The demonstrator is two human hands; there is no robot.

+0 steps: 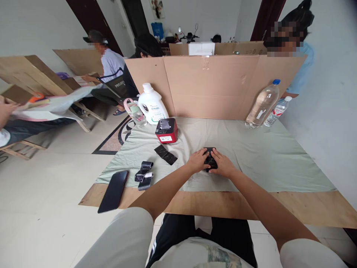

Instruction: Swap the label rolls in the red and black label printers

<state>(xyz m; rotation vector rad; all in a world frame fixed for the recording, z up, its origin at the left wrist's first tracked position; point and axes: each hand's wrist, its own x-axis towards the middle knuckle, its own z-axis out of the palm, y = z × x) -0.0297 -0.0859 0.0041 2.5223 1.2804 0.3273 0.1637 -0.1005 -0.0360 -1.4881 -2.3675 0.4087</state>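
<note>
My left hand [198, 160] and my right hand [222, 163] hold a small black box-like object [211, 160] from either side on the cloth. The fingers lie along its top and sides, and the thumbs come close together at its near edge. Much of the object is hidden under them, so its exact kind does not show. To the left lies a creased black strip [166, 154]. Behind that strip stands a red and black box-shaped device [166, 131] with a white label and a shiny clear piece on its top.
Curled dark strips [144, 173] and a smartphone [113, 191] lie at the table's left. Behind stand a white jug [153, 106], a pink-lidded bottle [136, 113], a large clear bottle [262, 106] and a smaller bottle [277, 111]. A cardboard screen [212, 87] closes the back; several people sit beyond.
</note>
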